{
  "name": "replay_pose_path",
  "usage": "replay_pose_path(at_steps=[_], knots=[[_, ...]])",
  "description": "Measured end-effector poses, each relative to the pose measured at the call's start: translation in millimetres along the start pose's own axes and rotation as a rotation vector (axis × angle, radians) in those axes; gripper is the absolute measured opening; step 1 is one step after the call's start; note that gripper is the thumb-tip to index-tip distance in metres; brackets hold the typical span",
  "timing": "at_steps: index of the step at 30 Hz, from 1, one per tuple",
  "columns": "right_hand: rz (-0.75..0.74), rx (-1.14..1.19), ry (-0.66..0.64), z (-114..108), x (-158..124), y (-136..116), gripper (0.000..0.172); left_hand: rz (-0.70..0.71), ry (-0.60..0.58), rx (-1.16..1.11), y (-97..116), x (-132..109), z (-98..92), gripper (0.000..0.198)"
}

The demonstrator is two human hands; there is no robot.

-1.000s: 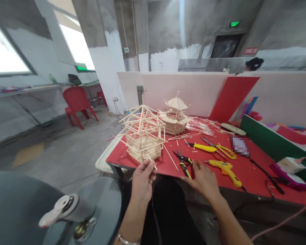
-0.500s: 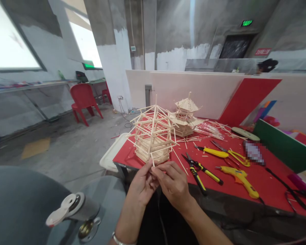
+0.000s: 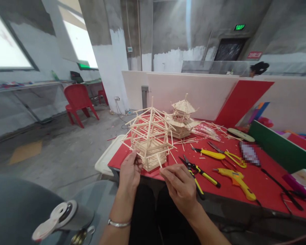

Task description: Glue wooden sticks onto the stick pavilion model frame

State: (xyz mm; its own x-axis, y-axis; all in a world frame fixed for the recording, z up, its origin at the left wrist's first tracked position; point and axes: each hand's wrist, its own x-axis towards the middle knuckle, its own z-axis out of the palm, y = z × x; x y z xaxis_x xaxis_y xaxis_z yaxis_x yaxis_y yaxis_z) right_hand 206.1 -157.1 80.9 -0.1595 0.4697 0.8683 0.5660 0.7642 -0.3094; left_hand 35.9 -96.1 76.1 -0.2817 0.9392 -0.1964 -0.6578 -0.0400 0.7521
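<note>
A pavilion model built from thin wooden sticks (image 3: 150, 141) stands at the front edge of the red-topped table, its roof an open frame. My left hand (image 3: 130, 169) is at its lower left corner, thumb and fingers closed on the frame's edge. Between the thumb and fingertips of my right hand (image 3: 181, 182) is a short wooden stick (image 3: 159, 161), tilted up toward the front of the model. Behind and to the right stands a second stick pavilion (image 3: 184, 117) with a fuller roof.
On the red table (image 3: 206, 183) lie pruning shears (image 3: 200, 172), a yellow-handled cutter (image 3: 211, 153), yellow-handled pliers (image 3: 232, 157) and a yellow glue gun (image 3: 237, 181). Loose sticks and a plastic bag (image 3: 207, 131) lie farther back. An open flask (image 3: 75, 216) is at lower left.
My hands, close together before, have moved apart. The left has gone to the model's lower left edge; the right has shifted right, with the stick in its fingers. The view has shifted slightly.
</note>
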Motion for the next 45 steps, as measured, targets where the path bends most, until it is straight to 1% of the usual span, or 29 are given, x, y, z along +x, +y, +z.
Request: replay_pose_path(at_steps=[3, 6, 10, 14, 16, 18, 20, 23, 25, 30, 35, 40, 45], knots=[[0.013, 0.014, 0.008, -5.3, -0.1, 1.2, 0.039, 0.006, 0.006, 0.029, -2.7, -6.1, 4.3, 0.035], [0.025, 0.027, 0.015, -9.6, -1.7, 2.5, 0.039, -0.028, -0.001, 0.060, -8.5, -20.2, 13.3, 0.034], [0.036, 0.026, 0.015, -13.3, -4.5, 8.8, 0.041, -0.064, 0.005, 0.063, -20.3, -41.1, 25.8, 0.033], [0.028, -0.005, 0.025, -12.7, -4.9, 18.4, 0.040, -0.053, 0.011, 0.055, -32.8, -56.4, 31.1, 0.032], [0.025, -0.014, 0.022, -11.0, -4.4, 21.6, 0.041, -0.103, -0.020, 0.058, -38.5, -62.3, 31.1, 0.027], [0.017, -0.016, 0.013, -9.0, -4.1, 22.6, 0.040, -0.182, -0.065, 0.052, -42.9, -66.2, 30.4, 0.025], [0.011, -0.017, 0.001, -7.2, -3.9, 21.7, 0.038, -0.286, -0.084, 0.024, -45.1, -67.6, 30.1, 0.028], [0.014, -0.023, -0.015, -4.7, -4.0, 19.3, 0.036, -0.454, -0.047, -0.045, -44.4, -65.6, 30.6, 0.030], [0.014, -0.032, -0.017, -3.4, -4.2, 18.0, 0.036, -0.523, -0.031, -0.091, -42.4, -63.6, 31.0, 0.029], [-0.009, -0.073, -0.023, -2.7, -4.8, 16.4, 0.036, -0.615, -0.072, -0.169, -38.7, -62.0, 30.2, 0.024], [-0.005, -0.101, -0.032, -1.5, -6.8, 16.9, 0.036, -0.710, -0.097, -0.180, -39.3, -60.0, 28.1, 0.020], [-0.008, -0.102, -0.052, 0.3, -12.1, 19.0, 0.037, -0.740, -0.125, -0.198, -40.7, -57.1, 25.6, 0.017], [-0.027, -0.089, -0.044, -0.4, -14.1, 19.9, 0.039, -0.762, -0.146, -0.250, -40.9, -55.8, 24.7, 0.013]])
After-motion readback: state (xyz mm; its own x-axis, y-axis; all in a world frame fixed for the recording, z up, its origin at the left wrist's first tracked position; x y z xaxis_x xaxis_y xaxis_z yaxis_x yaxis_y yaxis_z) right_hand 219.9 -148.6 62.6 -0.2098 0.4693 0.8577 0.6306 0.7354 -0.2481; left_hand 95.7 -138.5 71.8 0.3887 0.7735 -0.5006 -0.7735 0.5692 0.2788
